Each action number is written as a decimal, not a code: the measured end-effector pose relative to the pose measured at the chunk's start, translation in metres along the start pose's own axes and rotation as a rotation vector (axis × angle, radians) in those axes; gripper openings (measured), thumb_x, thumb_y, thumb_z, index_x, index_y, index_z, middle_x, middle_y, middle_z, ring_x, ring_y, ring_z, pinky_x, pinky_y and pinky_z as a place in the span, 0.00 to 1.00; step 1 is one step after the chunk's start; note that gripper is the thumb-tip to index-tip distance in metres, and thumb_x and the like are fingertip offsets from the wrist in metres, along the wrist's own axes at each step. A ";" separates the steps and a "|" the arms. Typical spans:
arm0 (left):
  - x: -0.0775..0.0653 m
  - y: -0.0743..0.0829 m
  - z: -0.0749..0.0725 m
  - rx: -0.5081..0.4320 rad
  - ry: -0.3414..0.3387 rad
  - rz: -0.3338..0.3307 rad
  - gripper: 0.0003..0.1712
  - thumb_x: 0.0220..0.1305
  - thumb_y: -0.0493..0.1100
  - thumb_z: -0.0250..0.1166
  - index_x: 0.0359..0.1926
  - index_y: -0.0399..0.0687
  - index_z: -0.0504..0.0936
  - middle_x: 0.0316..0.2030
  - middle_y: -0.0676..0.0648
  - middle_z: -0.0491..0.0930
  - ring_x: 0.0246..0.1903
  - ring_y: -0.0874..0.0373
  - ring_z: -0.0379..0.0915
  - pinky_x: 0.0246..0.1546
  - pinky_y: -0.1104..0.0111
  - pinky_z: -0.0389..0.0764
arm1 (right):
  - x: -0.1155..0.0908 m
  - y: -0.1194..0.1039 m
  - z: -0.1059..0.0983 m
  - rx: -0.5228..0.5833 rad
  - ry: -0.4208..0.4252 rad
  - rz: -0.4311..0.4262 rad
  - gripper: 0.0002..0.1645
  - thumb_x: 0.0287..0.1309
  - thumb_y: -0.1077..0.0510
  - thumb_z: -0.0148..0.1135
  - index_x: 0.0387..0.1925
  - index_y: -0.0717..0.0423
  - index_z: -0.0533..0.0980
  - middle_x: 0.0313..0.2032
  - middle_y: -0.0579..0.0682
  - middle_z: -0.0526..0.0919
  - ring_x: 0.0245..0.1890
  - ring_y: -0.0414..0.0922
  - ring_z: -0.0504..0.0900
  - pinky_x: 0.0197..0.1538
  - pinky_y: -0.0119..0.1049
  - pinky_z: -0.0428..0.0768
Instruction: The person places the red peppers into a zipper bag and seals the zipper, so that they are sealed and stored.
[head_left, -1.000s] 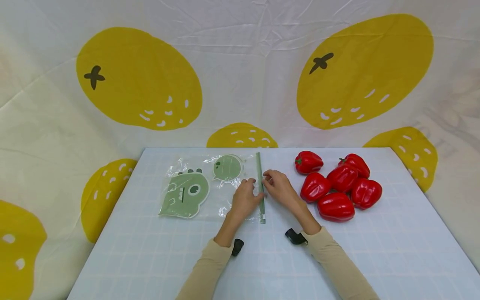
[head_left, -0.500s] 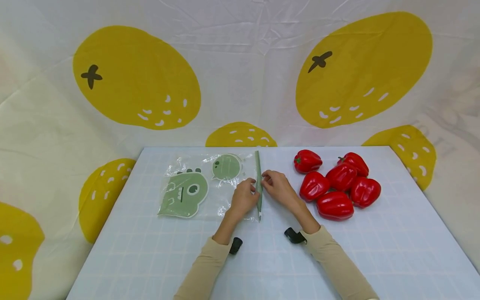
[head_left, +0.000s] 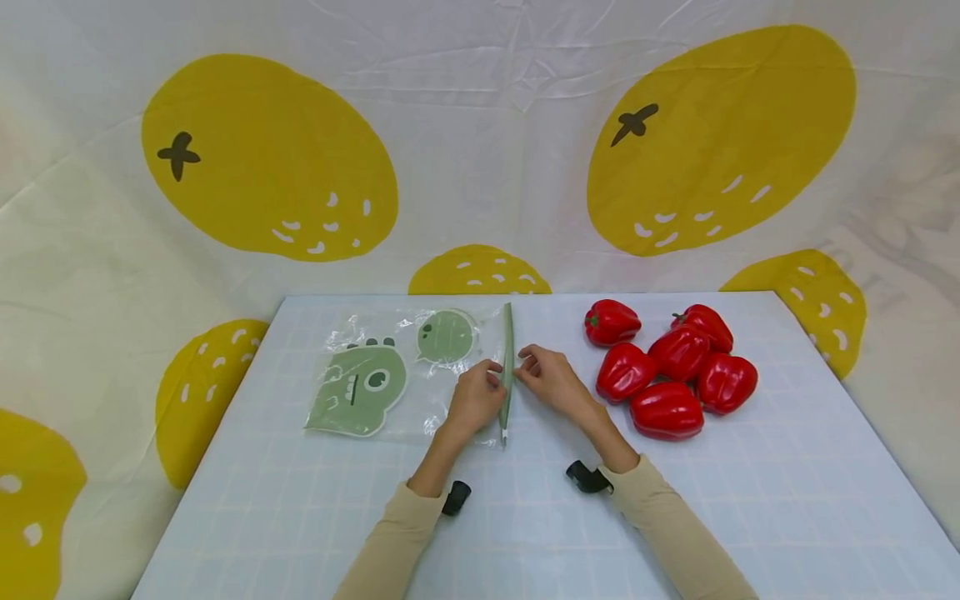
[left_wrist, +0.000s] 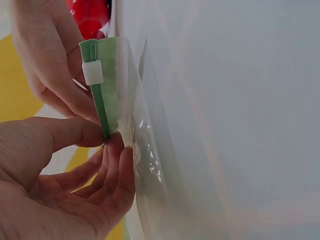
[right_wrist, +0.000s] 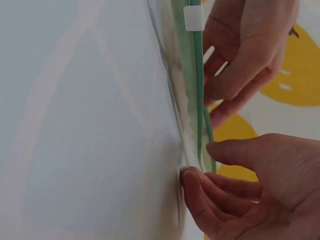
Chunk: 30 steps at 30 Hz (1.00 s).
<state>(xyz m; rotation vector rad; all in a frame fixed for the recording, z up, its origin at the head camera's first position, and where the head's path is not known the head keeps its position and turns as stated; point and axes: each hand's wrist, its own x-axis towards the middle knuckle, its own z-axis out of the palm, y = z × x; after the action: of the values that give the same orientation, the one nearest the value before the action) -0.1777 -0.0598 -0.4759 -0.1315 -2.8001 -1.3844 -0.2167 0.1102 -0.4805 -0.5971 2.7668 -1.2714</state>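
Observation:
A clear slider zip bag (head_left: 431,400) with a green one-eyed monster print lies flat on the table, its green zip strip (head_left: 507,333) along the right side raised on edge. My left hand (head_left: 477,396) pinches that strip between thumb and fingers, clearly seen in the left wrist view. Opposite it, my right hand (head_left: 555,383) has its thumb on the strip's outer lip and its curled fingertips at the bag's edge, as the right wrist view shows. There the two green lips stand slightly apart. A white slider (left_wrist: 93,72) sits near the strip's near end.
Several shiny red bell peppers (head_left: 677,352) lie in a cluster right of my right hand. A white cloth with large yellow fruit prints (head_left: 270,158) hangs behind the pale checked table (head_left: 315,517).
The green strip has turned from lying flat to standing on edge. Bag and left hand have shifted slightly left; the right hand stays close by the strip. The peppers have not moved.

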 end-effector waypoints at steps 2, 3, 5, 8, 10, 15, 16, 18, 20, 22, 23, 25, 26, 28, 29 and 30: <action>-0.002 -0.002 -0.002 -0.012 0.006 -0.001 0.18 0.55 0.29 0.65 0.49 0.33 0.82 0.33 0.41 0.84 0.34 0.49 0.80 0.36 0.59 0.82 | -0.002 -0.002 0.001 0.020 -0.013 0.013 0.18 0.64 0.63 0.68 0.52 0.70 0.78 0.36 0.57 0.87 0.33 0.49 0.85 0.45 0.45 0.87; -0.002 -0.003 -0.003 -0.016 0.009 0.002 0.17 0.55 0.29 0.65 0.48 0.34 0.82 0.33 0.41 0.84 0.33 0.49 0.81 0.36 0.60 0.82 | -0.002 -0.004 0.001 0.034 -0.019 0.021 0.18 0.64 0.63 0.68 0.52 0.69 0.77 0.36 0.58 0.87 0.33 0.49 0.85 0.45 0.45 0.87; -0.004 -0.005 -0.005 -0.022 0.013 0.004 0.17 0.55 0.29 0.64 0.48 0.34 0.82 0.33 0.41 0.84 0.33 0.50 0.81 0.35 0.60 0.82 | -0.004 -0.005 0.003 0.055 -0.030 0.035 0.18 0.64 0.63 0.68 0.52 0.69 0.77 0.37 0.58 0.87 0.34 0.49 0.86 0.45 0.44 0.87; -0.006 -0.008 -0.008 -0.034 0.017 0.009 0.16 0.55 0.29 0.64 0.47 0.34 0.82 0.33 0.41 0.84 0.33 0.51 0.82 0.36 0.60 0.83 | -0.005 -0.008 0.005 0.090 -0.047 0.067 0.19 0.65 0.62 0.68 0.53 0.68 0.77 0.38 0.58 0.87 0.34 0.48 0.86 0.43 0.42 0.87; -0.007 -0.009 -0.010 -0.044 0.015 0.009 0.16 0.55 0.29 0.64 0.47 0.34 0.82 0.33 0.41 0.84 0.33 0.51 0.82 0.36 0.60 0.83 | -0.006 -0.010 0.007 0.113 -0.059 0.085 0.19 0.66 0.61 0.67 0.54 0.68 0.77 0.39 0.58 0.88 0.32 0.47 0.86 0.42 0.40 0.87; -0.010 -0.013 -0.013 -0.082 0.008 0.018 0.16 0.56 0.28 0.64 0.48 0.33 0.82 0.33 0.41 0.83 0.33 0.51 0.83 0.36 0.61 0.85 | -0.008 -0.014 0.010 0.196 -0.094 0.116 0.19 0.68 0.61 0.65 0.54 0.69 0.76 0.38 0.58 0.88 0.30 0.47 0.86 0.39 0.38 0.87; -0.011 -0.014 -0.014 -0.088 0.010 0.022 0.16 0.56 0.28 0.63 0.48 0.33 0.82 0.33 0.41 0.83 0.33 0.50 0.83 0.36 0.61 0.85 | -0.009 -0.014 0.011 0.214 -0.101 0.116 0.18 0.68 0.61 0.65 0.54 0.70 0.76 0.38 0.58 0.88 0.30 0.47 0.86 0.39 0.38 0.87; -0.012 -0.015 -0.016 -0.101 0.013 0.023 0.16 0.56 0.28 0.63 0.47 0.33 0.82 0.33 0.41 0.83 0.33 0.50 0.83 0.36 0.61 0.85 | -0.009 -0.015 0.012 0.243 -0.110 0.113 0.18 0.69 0.61 0.64 0.55 0.70 0.76 0.39 0.59 0.88 0.31 0.48 0.87 0.40 0.39 0.87; -0.013 -0.016 -0.017 -0.108 0.019 0.024 0.16 0.56 0.28 0.64 0.47 0.33 0.82 0.32 0.42 0.83 0.33 0.50 0.83 0.36 0.61 0.85 | -0.009 -0.016 0.014 0.265 -0.116 0.116 0.18 0.70 0.61 0.63 0.55 0.70 0.76 0.40 0.59 0.89 0.31 0.49 0.87 0.40 0.39 0.87; -0.014 -0.017 -0.019 -0.114 0.025 0.026 0.15 0.57 0.28 0.64 0.47 0.34 0.82 0.32 0.42 0.83 0.32 0.51 0.83 0.35 0.62 0.85 | -0.008 -0.017 0.016 0.280 -0.115 0.121 0.18 0.70 0.61 0.63 0.55 0.69 0.76 0.40 0.59 0.89 0.31 0.49 0.88 0.40 0.38 0.87; -0.015 -0.017 -0.019 -0.115 0.028 0.028 0.14 0.57 0.28 0.65 0.47 0.34 0.82 0.32 0.42 0.83 0.32 0.51 0.83 0.35 0.63 0.85 | -0.008 -0.017 0.017 0.284 -0.112 0.122 0.18 0.70 0.61 0.63 0.55 0.69 0.76 0.40 0.59 0.89 0.31 0.49 0.88 0.40 0.38 0.87; -0.015 -0.019 -0.021 -0.115 0.036 0.041 0.14 0.57 0.28 0.65 0.46 0.33 0.82 0.31 0.42 0.83 0.31 0.51 0.83 0.34 0.63 0.84 | -0.008 -0.019 0.019 0.293 -0.105 0.127 0.17 0.69 0.61 0.64 0.54 0.69 0.76 0.39 0.58 0.89 0.31 0.49 0.88 0.39 0.38 0.87; -0.015 -0.019 -0.021 -0.117 0.037 0.047 0.14 0.57 0.28 0.65 0.46 0.33 0.82 0.31 0.42 0.83 0.31 0.51 0.83 0.34 0.63 0.84 | -0.008 -0.020 0.019 0.297 -0.100 0.131 0.17 0.69 0.61 0.64 0.54 0.69 0.77 0.39 0.58 0.89 0.30 0.49 0.88 0.39 0.38 0.87; -0.016 -0.020 -0.023 -0.120 0.040 0.061 0.14 0.57 0.28 0.66 0.45 0.33 0.82 0.31 0.42 0.83 0.30 0.51 0.83 0.33 0.64 0.84 | -0.008 -0.022 0.021 0.308 -0.094 0.135 0.17 0.69 0.62 0.64 0.53 0.69 0.77 0.38 0.58 0.89 0.31 0.49 0.88 0.39 0.38 0.87; -0.016 -0.019 -0.024 -0.122 0.041 0.062 0.13 0.57 0.28 0.66 0.45 0.33 0.82 0.31 0.42 0.83 0.30 0.52 0.83 0.33 0.64 0.84 | -0.008 -0.022 0.021 0.314 -0.092 0.134 0.17 0.69 0.62 0.64 0.53 0.69 0.76 0.38 0.58 0.89 0.31 0.49 0.88 0.39 0.38 0.88; -0.016 -0.020 -0.024 -0.123 0.042 0.063 0.13 0.57 0.29 0.66 0.45 0.34 0.82 0.31 0.42 0.83 0.30 0.52 0.83 0.33 0.64 0.84 | -0.008 -0.023 0.022 0.321 -0.090 0.137 0.17 0.69 0.62 0.64 0.53 0.69 0.76 0.38 0.58 0.89 0.31 0.50 0.88 0.39 0.38 0.88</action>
<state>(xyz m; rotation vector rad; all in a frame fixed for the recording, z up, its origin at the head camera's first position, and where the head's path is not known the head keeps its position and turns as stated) -0.1635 -0.0919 -0.4775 -0.1878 -2.6536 -1.5257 -0.1976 0.0831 -0.4789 -0.4211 2.4112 -1.5663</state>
